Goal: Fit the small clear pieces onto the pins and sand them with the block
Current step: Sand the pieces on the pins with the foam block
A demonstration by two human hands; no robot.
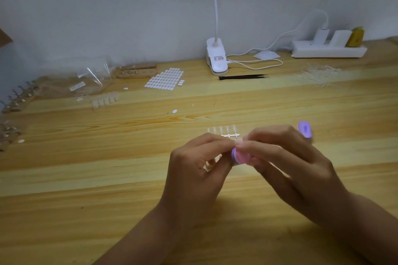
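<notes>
Left hand (198,163): fingers curled, tips pinching the near end of the purple-and-pink block (237,156); whether a clear piece sits under them cannot be told. Right hand (286,157): curled round the block, which is held above the tabletop (107,178). Strip of small clear pieces (223,131): flat on the tabletop just beyond the hands, with sticker sheet (164,78), black tweezers (243,77) and clip lamp (216,58) well behind.
</notes>
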